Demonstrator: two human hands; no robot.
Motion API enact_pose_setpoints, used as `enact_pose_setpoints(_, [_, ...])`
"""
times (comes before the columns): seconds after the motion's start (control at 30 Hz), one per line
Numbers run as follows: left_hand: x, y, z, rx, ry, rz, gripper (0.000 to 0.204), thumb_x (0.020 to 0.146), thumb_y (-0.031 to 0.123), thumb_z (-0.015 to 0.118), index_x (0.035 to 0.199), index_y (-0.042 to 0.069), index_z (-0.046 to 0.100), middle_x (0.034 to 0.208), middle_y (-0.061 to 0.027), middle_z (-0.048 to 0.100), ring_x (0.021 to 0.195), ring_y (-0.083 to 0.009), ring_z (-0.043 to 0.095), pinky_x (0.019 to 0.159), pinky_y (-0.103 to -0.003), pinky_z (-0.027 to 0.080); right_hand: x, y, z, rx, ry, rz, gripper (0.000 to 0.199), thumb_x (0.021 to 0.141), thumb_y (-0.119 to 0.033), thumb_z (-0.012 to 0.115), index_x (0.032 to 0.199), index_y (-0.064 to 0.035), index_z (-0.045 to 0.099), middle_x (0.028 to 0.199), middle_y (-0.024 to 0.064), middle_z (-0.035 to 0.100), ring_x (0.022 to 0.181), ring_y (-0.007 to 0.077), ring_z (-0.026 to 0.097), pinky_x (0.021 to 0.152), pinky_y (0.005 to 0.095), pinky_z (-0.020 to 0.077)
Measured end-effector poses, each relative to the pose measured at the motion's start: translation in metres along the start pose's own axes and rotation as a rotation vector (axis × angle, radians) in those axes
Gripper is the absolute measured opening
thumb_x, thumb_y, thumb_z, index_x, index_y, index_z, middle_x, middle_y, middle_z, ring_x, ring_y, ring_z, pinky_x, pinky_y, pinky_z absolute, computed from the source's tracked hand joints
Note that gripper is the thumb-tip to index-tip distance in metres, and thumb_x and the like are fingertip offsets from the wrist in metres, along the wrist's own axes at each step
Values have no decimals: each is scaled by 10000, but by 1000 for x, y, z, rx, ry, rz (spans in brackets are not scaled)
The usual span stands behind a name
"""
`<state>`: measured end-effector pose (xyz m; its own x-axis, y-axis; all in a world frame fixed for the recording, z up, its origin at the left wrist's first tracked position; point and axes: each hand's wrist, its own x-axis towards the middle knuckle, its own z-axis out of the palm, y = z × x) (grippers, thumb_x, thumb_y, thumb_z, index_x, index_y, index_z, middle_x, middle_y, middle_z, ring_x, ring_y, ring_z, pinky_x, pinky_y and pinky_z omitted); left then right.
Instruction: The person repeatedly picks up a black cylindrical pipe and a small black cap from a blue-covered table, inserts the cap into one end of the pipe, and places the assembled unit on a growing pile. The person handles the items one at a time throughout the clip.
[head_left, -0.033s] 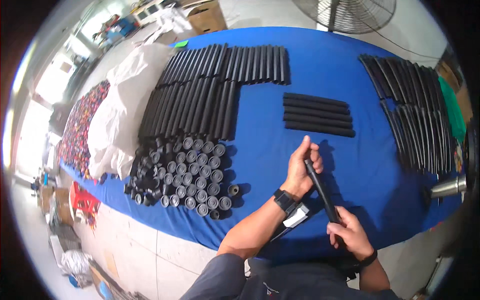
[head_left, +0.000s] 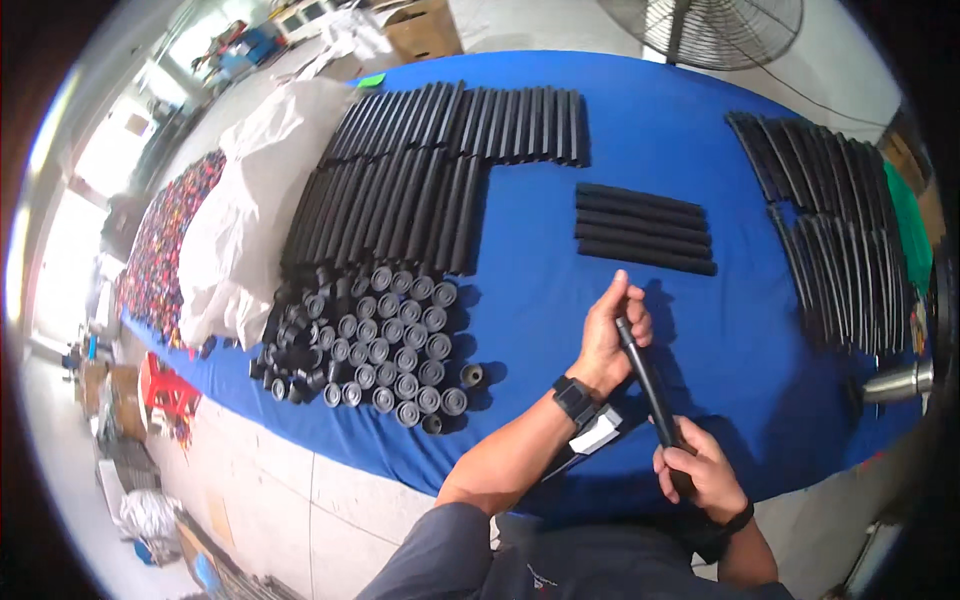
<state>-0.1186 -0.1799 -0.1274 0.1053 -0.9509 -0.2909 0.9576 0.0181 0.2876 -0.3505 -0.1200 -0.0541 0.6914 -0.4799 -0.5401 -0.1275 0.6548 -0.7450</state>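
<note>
A slim black tube slants across the front of the blue-covered table, its lower end thicker. My right hand is closed around that lower end. At the upper tip is my left hand, palm turned inward, fingers curled against the tube and thumb pointing away from me. Just beyond it lie several black foam sleeves, side by side. Near my left wrist, a small white piece shows, partly behind the forearm.
Many black round caps cover the left front of the blue cloth. Behind them lie rows of black tubes. A white sack stands farther left. More thin black rods and a metal cylinder lie right. A fan stands beyond.
The whole scene has shifted slightly rightward in view. Both hands keep their places on the black tube.
</note>
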Motion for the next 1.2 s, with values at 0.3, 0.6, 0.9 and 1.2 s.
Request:
enact_pose_setpoints(0.3, [-1, -4, 2, -10, 30, -31, 438, 1019, 537, 586, 879, 122, 598, 591, 28, 451, 481, -109, 434, 445, -268, 353, 3, 6, 6, -88, 27, 46, 573, 974, -123, 580, 1493, 13, 379, 614, 3, 464, 410, 88, 432, 366, 254, 361])
enact_pose_setpoints(0.6, [-4, 1, 13, 92, 54, 80, 476, 1013, 566, 579, 933, 99, 627, 648, 13, 524, 555, -132, 522, 510, -281, 441, 10, 13, 6, -616, 258, -109, 532, 969, -145, 601, 1445, 33, 440, 660, 25, 544, 473, 99, 517, 416, 248, 427])
enact_pose_setpoints(0.9, [6, -3, -6, -53, -53, -27, 449, 1004, 548, 605, 926, 107, 636, 664, 9, 538, 570, -134, 526, 528, -293, 451, 5, 14, -8, 255, -76, 18, 453, 1022, -169, 560, 1402, 62, 469, 756, 73, 623, 511, 101, 562, 421, 246, 460])
enact_pose_setpoints(1.2, [6, -3, -7, -67, -64, -4, 434, 1005, 531, 613, 917, 106, 631, 647, 10, 531, 554, -123, 524, 511, -282, 435, 4, 11, -3, 262, -28, -12, 467, 994, -136, 562, 1415, 55, 489, 761, 84, 610, 437, 92, 503, 349, 242, 373])
